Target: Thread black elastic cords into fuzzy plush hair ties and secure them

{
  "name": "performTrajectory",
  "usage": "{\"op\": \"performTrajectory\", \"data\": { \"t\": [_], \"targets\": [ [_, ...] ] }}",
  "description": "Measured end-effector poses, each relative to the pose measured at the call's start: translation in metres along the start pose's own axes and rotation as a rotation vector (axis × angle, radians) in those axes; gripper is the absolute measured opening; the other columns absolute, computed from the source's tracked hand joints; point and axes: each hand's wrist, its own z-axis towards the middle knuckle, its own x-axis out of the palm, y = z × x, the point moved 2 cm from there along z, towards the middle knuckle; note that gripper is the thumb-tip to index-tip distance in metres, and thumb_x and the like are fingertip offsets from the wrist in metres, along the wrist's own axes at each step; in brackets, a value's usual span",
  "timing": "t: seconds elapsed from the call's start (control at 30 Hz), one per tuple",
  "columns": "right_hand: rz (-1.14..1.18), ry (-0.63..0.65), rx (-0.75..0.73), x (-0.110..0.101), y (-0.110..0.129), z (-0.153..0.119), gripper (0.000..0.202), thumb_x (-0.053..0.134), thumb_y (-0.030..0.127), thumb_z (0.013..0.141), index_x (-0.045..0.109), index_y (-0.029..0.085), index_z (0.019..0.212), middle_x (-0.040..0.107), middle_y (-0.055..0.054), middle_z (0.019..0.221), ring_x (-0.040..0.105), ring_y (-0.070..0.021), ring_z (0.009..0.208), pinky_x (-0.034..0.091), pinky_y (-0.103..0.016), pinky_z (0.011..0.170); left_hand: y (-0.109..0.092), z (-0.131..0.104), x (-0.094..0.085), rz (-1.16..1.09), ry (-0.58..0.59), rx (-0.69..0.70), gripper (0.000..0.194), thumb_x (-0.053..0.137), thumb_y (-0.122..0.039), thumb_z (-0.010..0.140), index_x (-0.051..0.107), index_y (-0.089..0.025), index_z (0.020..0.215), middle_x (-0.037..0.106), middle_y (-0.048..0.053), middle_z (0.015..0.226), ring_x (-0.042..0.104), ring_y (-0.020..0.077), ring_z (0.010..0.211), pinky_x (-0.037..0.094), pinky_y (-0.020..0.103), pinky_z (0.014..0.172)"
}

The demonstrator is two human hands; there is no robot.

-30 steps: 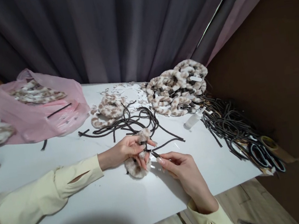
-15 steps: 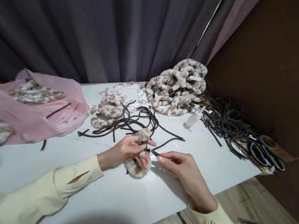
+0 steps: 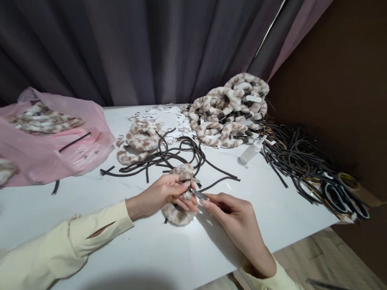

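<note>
My left hand (image 3: 174, 192) is closed on a fluffy brown-and-white fur piece (image 3: 179, 214), a soft tube bent into a loop whose lower end hangs below the fingers. A dark band crosses the fur at the fingertips. My right hand (image 3: 232, 215) pinches a small dark, pointed piece (image 3: 201, 195) between thumb and forefinger, its tip touching the fur piece beside my left fingertips. Whether it is a tool or a cord end is too small to tell. Just behind the hands lie several black cords (image 3: 177, 155) in a loose tangle.
Behind the cords is a small fur pile (image 3: 143, 136) near scattered metal rings. More fur loops (image 3: 226, 108) are heaped back right, by a clear bottle (image 3: 251, 152). Black cords (image 3: 297, 156) and scissors (image 3: 334, 198) cover the right edge. A pink bag (image 3: 92, 152) lies left.
My right hand has shifted slightly, and the dark piece is now angled more steeply against the fur piece. My left hand keeps its hold, with the fingers drawn in slightly.
</note>
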Motion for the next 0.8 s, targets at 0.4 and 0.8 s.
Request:
{"op": "performTrajectory", "data": {
  "t": [0.4,0.8],
  "targets": [
    [-0.497,-0.027,-0.519,-0.001,0.006,0.0,0.019,0.046,0.019,0.09,0.06,0.012,0.101,0.063,-0.006,0.073,0.058,-0.0128,0.061,0.042,-0.023,0.053,-0.003,0.001,0.004,-0.016,-0.078,-0.01,0.03,0.063,-0.033,0.079,0.054,-0.011,0.097,0.07,0.013,0.085,0.069,0.0235,0.078,0.054,0.025,0.066],
    [-0.903,0.011,-0.836,-0.006,0.015,0.014,0.019,0.043,0.012,0.091,0.061,0.008,0.094,0.058,-0.002,0.062,0.049,-0.0093,0.048,0.028,-0.024,0.044,-0.004,0.003,0.008,0.021,-0.204,-0.036,0.038,0.069,-0.037,0.072,0.055,-0.011,0.096,0.07,0.012,0.082,0.069,0.0254,0.079,0.055,0.032,0.07]
  ]
}}
